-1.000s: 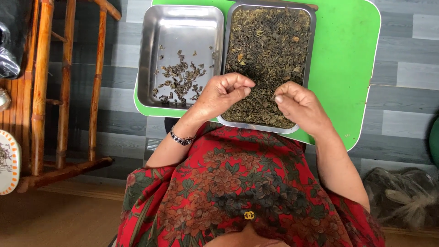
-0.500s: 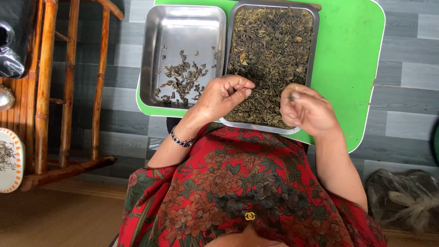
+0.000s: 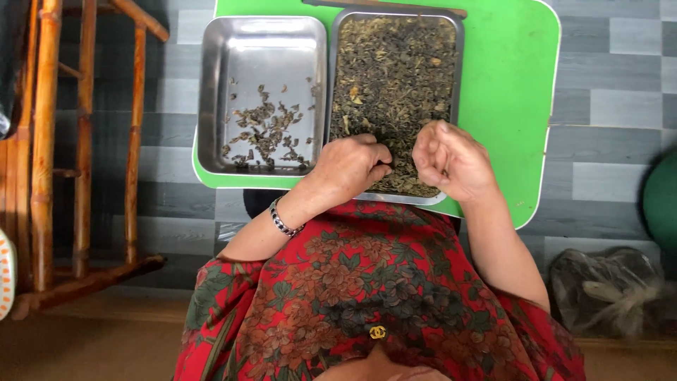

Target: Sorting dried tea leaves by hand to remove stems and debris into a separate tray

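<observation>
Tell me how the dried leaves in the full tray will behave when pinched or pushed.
The dried leaves look small, curled and loose, so they are probably very light and will scatter or slide rather than lift as a clump. They seem brittle, likely crumbling under a firm pinch by the left hand. The steel tray walls should contain pushes.

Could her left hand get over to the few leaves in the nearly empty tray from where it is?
Probably yes. The left hand rests at the near edge of the full tray, right beside the emptier tray, which lies open on the green table. Nothing stands between them.
</observation>
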